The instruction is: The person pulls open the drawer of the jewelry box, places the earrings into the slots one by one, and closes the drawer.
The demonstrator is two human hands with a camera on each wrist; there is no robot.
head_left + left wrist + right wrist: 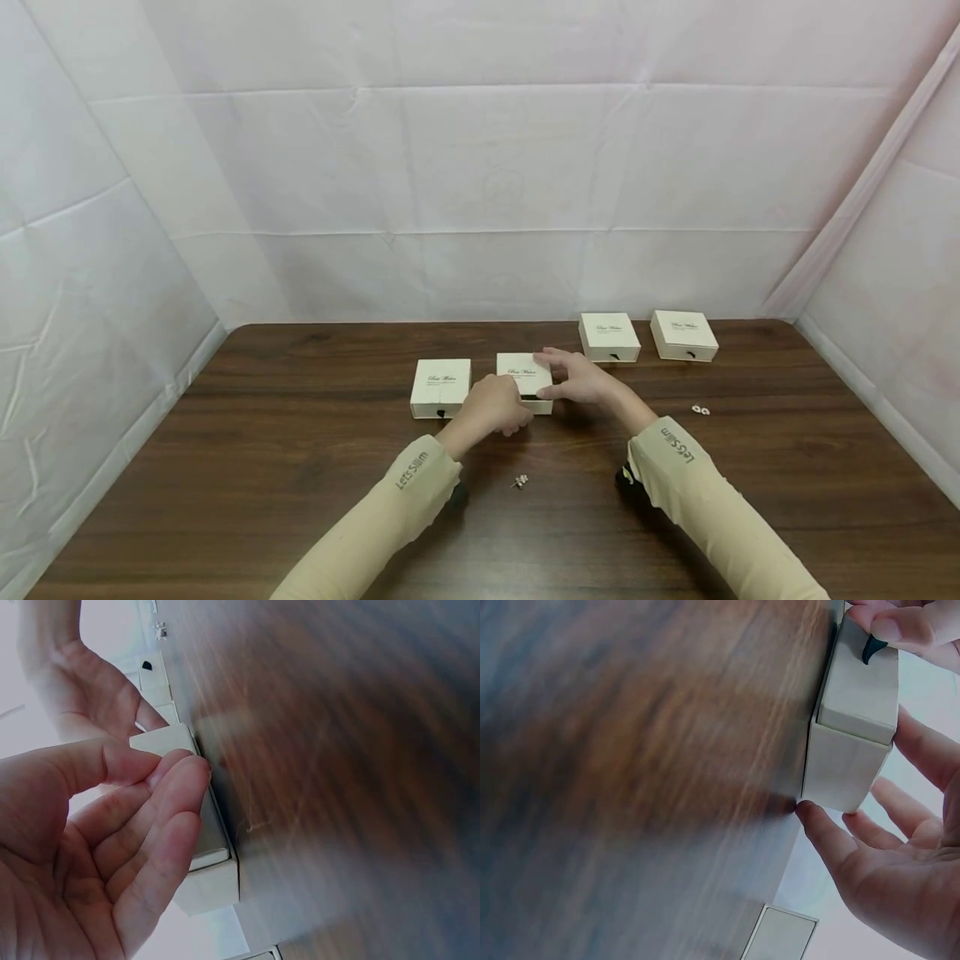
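4 cream drawer boxes on the dark wooden surface (300, 433), all closed or nearly so, contents hidden. Middle box (522, 373) between both hands, just right of the left-hand box (441, 387); 2 further boxes (609, 337) and (683, 334) well apart at the far right. Left hand (491, 406) at the near face of the middle box, fingers (176, 776) curled and pinching at the drawer front, where the small black pull tab (871, 649) sits. Right hand (577, 379) bracing the outer sleeve, fingers (821, 825) spread against its side and top, thumb tip touching the bottom corner. Best done, by judgement, with the sleeve pinned flat to the surface while pulling the tab straight toward the body, low and level, so as not to tilt the tray or drag the whole box along. Drawer seemingly slightly out in the wrist views, though hard to tell how far. Interior not visible. 2 small metallic pieces loose on the surface: 1 (520, 481) near the forearms, 1 (701, 410) off to the right; too small to identify.
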